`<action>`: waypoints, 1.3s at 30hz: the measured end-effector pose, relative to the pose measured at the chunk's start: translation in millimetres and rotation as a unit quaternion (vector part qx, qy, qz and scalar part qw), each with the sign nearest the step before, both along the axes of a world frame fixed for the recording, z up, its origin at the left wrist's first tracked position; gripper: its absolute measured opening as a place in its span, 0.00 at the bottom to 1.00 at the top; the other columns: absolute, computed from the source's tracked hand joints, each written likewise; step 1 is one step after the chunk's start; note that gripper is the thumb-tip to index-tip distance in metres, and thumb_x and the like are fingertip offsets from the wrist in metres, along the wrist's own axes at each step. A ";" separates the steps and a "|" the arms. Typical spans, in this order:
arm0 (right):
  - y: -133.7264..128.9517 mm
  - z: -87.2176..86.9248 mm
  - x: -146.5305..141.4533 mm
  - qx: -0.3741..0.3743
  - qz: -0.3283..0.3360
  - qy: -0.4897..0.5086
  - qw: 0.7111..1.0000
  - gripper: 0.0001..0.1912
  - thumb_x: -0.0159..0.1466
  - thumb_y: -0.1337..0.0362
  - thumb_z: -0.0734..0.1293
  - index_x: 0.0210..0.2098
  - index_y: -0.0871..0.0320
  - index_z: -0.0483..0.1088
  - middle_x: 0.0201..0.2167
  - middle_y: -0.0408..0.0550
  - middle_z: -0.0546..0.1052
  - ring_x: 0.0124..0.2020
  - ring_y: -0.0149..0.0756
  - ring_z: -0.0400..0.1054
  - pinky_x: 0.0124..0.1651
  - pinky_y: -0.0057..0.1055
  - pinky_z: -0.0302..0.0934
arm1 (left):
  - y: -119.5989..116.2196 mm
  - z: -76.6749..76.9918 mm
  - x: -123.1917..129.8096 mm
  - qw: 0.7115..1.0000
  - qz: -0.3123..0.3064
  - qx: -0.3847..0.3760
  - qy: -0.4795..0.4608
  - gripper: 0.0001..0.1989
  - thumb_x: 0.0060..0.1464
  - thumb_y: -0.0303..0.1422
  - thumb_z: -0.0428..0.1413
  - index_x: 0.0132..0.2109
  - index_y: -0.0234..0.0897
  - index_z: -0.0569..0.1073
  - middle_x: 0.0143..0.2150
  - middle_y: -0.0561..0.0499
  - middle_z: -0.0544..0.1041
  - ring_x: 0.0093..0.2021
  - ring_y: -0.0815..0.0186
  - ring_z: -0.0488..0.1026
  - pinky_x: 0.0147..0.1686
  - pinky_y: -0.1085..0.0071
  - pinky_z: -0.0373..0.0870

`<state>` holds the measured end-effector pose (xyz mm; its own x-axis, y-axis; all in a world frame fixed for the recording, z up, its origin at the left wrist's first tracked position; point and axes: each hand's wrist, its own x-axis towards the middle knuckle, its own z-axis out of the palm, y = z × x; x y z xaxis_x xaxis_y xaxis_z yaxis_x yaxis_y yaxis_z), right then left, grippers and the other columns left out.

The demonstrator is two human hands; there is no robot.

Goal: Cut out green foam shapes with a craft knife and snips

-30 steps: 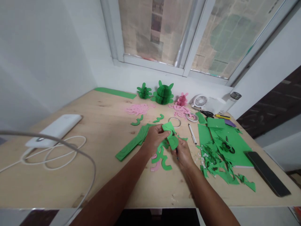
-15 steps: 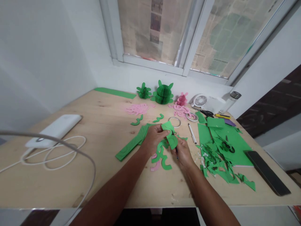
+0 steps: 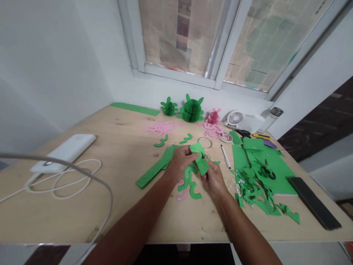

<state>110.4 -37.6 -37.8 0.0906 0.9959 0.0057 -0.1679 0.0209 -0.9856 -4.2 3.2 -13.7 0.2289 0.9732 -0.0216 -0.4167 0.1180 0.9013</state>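
My left hand (image 3: 180,160) pinches a green paper piece (image 3: 203,166) with curved cut edges between thumb and fingers. At the paper's right edge, my right hand (image 3: 216,177) is closed round what look like small dark scissors (image 3: 207,176), mostly hidden by the fingers and the paper. Below the hands lie several curved green paper cutouts (image 3: 195,193) and a pink curved cutout (image 3: 182,195). A long green paper strip (image 3: 150,175) with curved outlines lies beside my left wrist.
Green scraps (image 3: 252,189) and green sheets (image 3: 284,171) cover the right side, beside a dark phone-like slab (image 3: 314,202). A white pen (image 3: 225,156), tape ring (image 3: 204,142) and pink cutouts (image 3: 160,127) lie beyond. Paper figures (image 3: 192,110) stand behind. A white device (image 3: 64,151) with cable is left.
Both hands hold nearly the same place and grip. The view has shifted very slightly; the paper piece looks almost unchanged.
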 end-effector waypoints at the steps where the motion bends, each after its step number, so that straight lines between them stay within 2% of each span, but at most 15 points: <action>1: -0.1 0.2 -0.2 0.000 -0.001 0.000 1.000 0.29 0.52 0.38 0.67 0.15 0.56 0.59 0.08 0.34 0.55 0.12 0.23 0.41 0.16 0.26 0.33 | 0.0 -0.1 0.0 1.000 0.000 0.001 0.002 0.10 0.37 0.32 0.64 0.31 0.31 0.78 0.24 0.50 0.78 0.22 0.67 0.72 0.23 0.73 0.68; 12: -0.4 1.3 -0.3 0.001 -0.003 -0.004 1.000 0.29 0.52 0.40 0.67 0.14 0.55 0.56 0.08 0.33 0.53 0.12 0.22 0.39 0.17 0.26 0.33 | 1.8 -3.0 -0.4 1.000 0.001 0.002 -0.001 0.10 0.37 0.30 0.64 0.31 0.31 0.78 0.25 0.50 0.79 0.23 0.67 0.74 0.27 0.73 0.70; 21: -0.1 0.4 -0.5 -0.003 -0.017 0.001 1.000 0.27 0.50 0.42 0.69 0.13 0.55 0.57 0.07 0.33 0.53 0.12 0.22 0.39 0.17 0.26 0.32 | -5.2 7.0 0.4 1.000 0.007 -0.009 -0.011 0.11 0.38 0.33 0.65 0.30 0.30 0.78 0.26 0.47 0.80 0.24 0.65 0.75 0.26 0.71 0.71; 31: 0.4 0.4 0.1 -0.008 -0.016 -0.014 1.000 0.30 0.51 0.38 0.68 0.13 0.55 0.56 0.07 0.34 0.54 0.12 0.23 0.41 0.16 0.26 0.34 | 2.1 -2.3 -2.0 1.000 -0.008 -0.005 0.012 0.11 0.38 0.33 0.64 0.32 0.32 0.79 0.27 0.48 0.80 0.27 0.64 0.76 0.32 0.69 0.73; 39: -1.6 1.4 1.3 0.009 -0.005 -0.038 0.999 0.31 0.54 0.38 0.66 0.13 0.55 0.56 0.07 0.35 0.54 0.12 0.24 0.42 0.17 0.27 0.35 | 0.4 7.1 -6.7 0.999 -0.018 -0.006 0.048 0.10 0.36 0.34 0.64 0.27 0.33 0.76 0.26 0.49 0.79 0.28 0.63 0.75 0.27 0.71 0.69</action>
<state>111.8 -39.3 -36.4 0.0990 0.9946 0.0311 -0.0920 0.0402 -0.9949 -10.9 3.6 -6.6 0.2591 0.9642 -0.0567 -0.3235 0.1420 0.9355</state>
